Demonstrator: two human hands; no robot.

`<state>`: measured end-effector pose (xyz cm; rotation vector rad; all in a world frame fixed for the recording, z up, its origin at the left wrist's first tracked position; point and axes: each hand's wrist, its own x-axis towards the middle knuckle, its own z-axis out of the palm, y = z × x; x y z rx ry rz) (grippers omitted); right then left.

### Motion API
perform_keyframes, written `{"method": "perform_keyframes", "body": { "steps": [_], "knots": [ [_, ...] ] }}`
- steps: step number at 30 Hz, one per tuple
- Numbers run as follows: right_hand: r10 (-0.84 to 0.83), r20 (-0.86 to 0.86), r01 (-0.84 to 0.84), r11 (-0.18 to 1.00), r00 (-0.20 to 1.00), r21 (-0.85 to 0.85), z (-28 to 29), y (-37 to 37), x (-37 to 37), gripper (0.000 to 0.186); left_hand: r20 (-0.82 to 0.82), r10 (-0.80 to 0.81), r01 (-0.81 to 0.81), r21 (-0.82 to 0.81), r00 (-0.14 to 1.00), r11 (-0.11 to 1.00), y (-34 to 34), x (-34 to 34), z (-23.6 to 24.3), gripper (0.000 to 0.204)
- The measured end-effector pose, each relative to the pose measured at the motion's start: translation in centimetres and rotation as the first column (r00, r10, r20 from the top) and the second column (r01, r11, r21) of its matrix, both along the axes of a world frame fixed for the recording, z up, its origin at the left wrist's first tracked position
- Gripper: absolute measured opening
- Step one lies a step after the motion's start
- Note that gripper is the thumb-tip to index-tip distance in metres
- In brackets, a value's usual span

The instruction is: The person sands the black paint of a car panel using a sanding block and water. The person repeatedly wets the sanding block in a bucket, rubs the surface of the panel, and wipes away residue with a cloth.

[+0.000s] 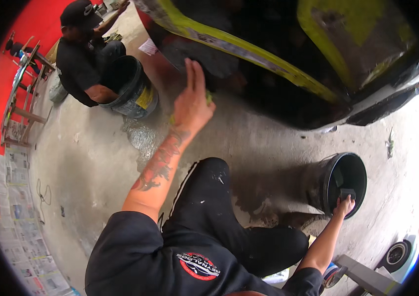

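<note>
My left hand (pixel 193 107) is raised in front of the dark, shiny vehicle panel (pixel 278 39). Two of its fingers stretch upward near the panel's lower edge, beside a dull grey patch (pixel 199 56). A small yellow-green bit shows at the side of this hand; I cannot make out what it is. At the right, my right hand (pixel 343 204) reaches over the rim of a dark bucket (pixel 324 185), its fingers closed on a small dark rectangular block (pixel 347 193). The bucket's inside is mostly in shadow.
At the upper left a person (pixel 76 64) in a black cap sits with an arm in another dark bucket (pixel 135 101). Wet patches mark the concrete floor (pixel 91 163). A wooden stand (pixel 27 111) and newspaper sheets (pixel 19 212) line the red wall. A grey beam (pixel 367 276) lies lower right.
</note>
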<state>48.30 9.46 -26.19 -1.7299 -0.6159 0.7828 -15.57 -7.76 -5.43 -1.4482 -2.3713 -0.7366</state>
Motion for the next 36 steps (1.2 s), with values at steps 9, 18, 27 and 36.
{"method": "perform_keyframes", "body": {
  "steps": [9, 18, 27, 36],
  "knots": [
    [0.354, -0.113, -0.345, 0.934, 0.928, 0.091, 8.4, -4.4, -7.5, 0.045, 0.072, -0.250, 0.242, 0.106, 0.966, 0.965, -0.7, 3.3, -3.5, 0.111],
    [0.419, 0.593, -0.464, 0.882, 0.688, -0.085, 6.1, -6.6, -9.4, 0.021, 0.209, -0.037, -0.007, 0.204, 0.977, 0.979, -3.0, -6.1, -0.1, 0.094],
    [0.332, 0.245, -0.327, 0.943, 0.911, -0.065, 6.7, -7.5, -10.8, 0.016, 0.019, -0.431, 0.197, 0.871, 0.902, 0.451, -2.3, -4.0, 17.3, 0.034],
    [0.407, 0.245, -0.387, 0.913, 0.880, -0.125, 8.5, -8.8, -10.9, 0.020, -0.486, -0.224, 0.518, 0.847, 0.845, 0.119, 4.1, -5.2, 29.3, 0.037]
  ]
}}
